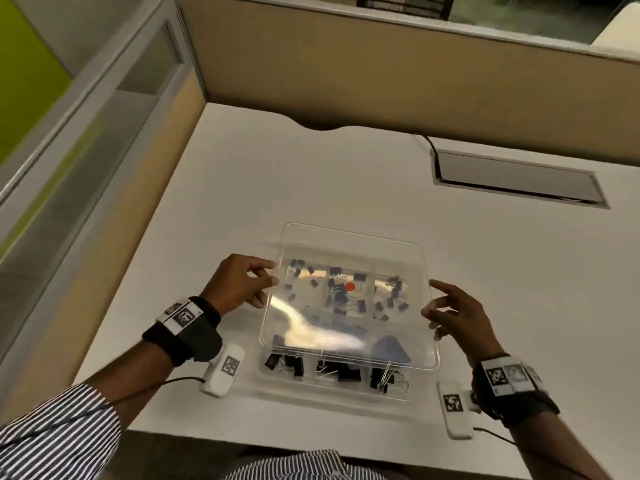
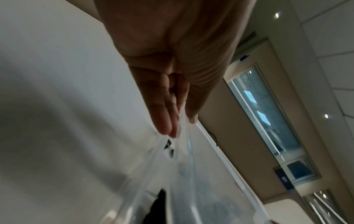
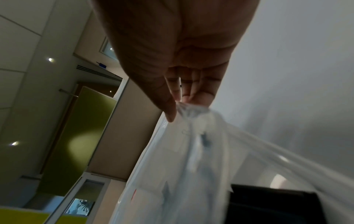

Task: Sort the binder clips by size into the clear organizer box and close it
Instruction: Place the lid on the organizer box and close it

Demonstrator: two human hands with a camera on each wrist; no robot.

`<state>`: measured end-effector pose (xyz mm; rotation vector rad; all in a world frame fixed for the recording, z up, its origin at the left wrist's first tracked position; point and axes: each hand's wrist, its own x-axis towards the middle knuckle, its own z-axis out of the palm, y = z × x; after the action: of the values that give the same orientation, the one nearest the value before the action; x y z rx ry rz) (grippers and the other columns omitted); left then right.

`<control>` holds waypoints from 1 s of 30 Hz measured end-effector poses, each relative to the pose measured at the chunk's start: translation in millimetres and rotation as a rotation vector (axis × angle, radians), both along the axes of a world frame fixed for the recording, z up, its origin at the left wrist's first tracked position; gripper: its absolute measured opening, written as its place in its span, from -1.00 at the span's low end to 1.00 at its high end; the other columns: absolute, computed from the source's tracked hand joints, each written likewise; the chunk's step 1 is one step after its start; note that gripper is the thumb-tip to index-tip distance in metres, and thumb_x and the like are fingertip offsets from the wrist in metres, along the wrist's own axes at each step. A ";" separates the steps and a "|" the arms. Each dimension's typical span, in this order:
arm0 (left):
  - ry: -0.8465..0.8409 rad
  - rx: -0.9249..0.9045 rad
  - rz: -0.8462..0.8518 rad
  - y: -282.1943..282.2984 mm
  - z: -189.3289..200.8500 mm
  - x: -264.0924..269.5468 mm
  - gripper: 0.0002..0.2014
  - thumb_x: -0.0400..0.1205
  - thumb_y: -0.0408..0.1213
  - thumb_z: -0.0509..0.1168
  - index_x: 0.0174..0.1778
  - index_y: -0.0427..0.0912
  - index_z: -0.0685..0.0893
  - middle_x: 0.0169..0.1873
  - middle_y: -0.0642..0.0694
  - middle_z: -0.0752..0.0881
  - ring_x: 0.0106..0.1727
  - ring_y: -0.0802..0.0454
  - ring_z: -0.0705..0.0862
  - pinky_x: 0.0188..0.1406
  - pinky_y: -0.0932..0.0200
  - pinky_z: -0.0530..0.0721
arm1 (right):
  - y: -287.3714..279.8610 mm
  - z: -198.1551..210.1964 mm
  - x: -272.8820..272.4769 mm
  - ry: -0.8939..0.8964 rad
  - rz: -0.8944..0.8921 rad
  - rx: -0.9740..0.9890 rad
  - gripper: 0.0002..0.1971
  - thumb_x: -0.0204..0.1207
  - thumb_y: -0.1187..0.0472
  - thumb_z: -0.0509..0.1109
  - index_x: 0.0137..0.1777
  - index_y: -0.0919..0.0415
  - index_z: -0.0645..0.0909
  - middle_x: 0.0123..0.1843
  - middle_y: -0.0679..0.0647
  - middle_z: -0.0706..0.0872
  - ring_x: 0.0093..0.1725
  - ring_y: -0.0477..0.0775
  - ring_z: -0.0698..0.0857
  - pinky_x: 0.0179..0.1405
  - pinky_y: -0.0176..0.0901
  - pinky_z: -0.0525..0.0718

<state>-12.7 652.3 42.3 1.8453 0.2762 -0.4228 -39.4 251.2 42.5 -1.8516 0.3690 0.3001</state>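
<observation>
The clear organizer box (image 1: 332, 398) lies on the white desk (image 1: 242, 202). Its transparent lid (image 1: 349, 327) is tilted above it, hinged at the far side. My left hand (image 1: 272, 271) pinches the lid's left edge and my right hand (image 1: 431, 299) pinches its right edge. Small black binder clips (image 1: 313, 283) show through the lid in the far compartments. Larger black clips (image 1: 348, 370) fill the uncovered front row. In the left wrist view, the left hand (image 2: 178, 125) has thumb and fingers on either side of the lid (image 2: 191, 166). The right wrist view shows the right hand (image 3: 178, 109) pinching the lid (image 3: 182, 159) the same way.
Two white tagged devices with cables lie on the desk, one (image 1: 223, 374) left of the box and one (image 1: 455, 414) right of it. A grey cable recess (image 1: 516, 178) sits at the back right. Beige partitions (image 1: 381, 74) wall in the desk behind and on the left.
</observation>
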 end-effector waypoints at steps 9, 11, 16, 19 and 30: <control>-0.045 0.135 -0.049 -1.9 -16.5 -18.2 -0.64 0.52 -0.39 0.52 0.24 -0.24 0.72 -0.30 -0.21 0.76 -0.40 -0.16 0.80 -0.38 0.02 0.80 | -0.5 -17.1 -23.6 -0.038 0.016 -0.076 -0.37 0.40 0.47 0.57 0.46 0.10 0.56 -0.15 0.27 0.69 -0.38 0.16 0.72 -0.44 0.02 0.74; -0.049 0.151 -0.061 -1.2 -18.7 -21.2 -0.63 0.52 -0.38 0.52 0.26 -0.24 0.71 -0.31 -0.19 0.77 -0.40 -0.13 0.80 -0.35 0.01 0.81 | -1.5 -19.7 -28.0 -0.045 0.034 -0.100 -0.37 0.41 0.45 0.57 0.46 0.07 0.54 -0.15 0.24 0.69 -0.37 0.14 0.73 -0.43 0.00 0.75; -0.061 0.175 -0.077 -2.8 -21.2 -26.0 -0.63 0.53 -0.37 0.51 0.27 -0.25 0.71 -0.30 -0.20 0.76 -0.41 -0.08 0.79 -0.35 0.06 0.81 | -5.6 -25.6 -38.3 -0.064 0.080 -0.173 -0.39 0.43 0.37 0.58 0.45 0.00 0.53 -0.16 0.20 0.71 -0.36 0.22 0.75 -0.38 -0.09 0.76; -0.064 0.184 -0.079 -3.5 -21.9 -28.9 -0.63 0.53 -0.38 0.51 0.27 -0.25 0.71 -0.30 -0.20 0.77 -0.41 -0.08 0.79 -0.38 0.14 0.79 | -7.1 -28.5 -42.0 -0.063 0.089 -0.194 -0.37 0.43 0.37 0.59 0.47 0.01 0.52 -0.15 0.18 0.70 -0.33 0.20 0.75 -0.35 -0.03 0.80; -0.119 0.257 -0.148 -3.9 -21.3 -37.4 -0.28 0.51 -0.32 0.53 0.58 0.04 0.43 -0.14 -0.05 0.74 -0.32 0.00 0.78 -0.31 0.14 0.79 | -10.7 -32.0 -50.6 -0.163 0.215 -0.431 -0.26 0.44 0.19 0.60 0.59 -0.04 0.38 0.31 0.01 0.57 0.04 0.01 0.69 -0.21 -0.31 0.69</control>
<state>-50.1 648.4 21.1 2.1429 0.1161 -0.3911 -90.1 240.5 10.5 -2.3286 0.1253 0.2243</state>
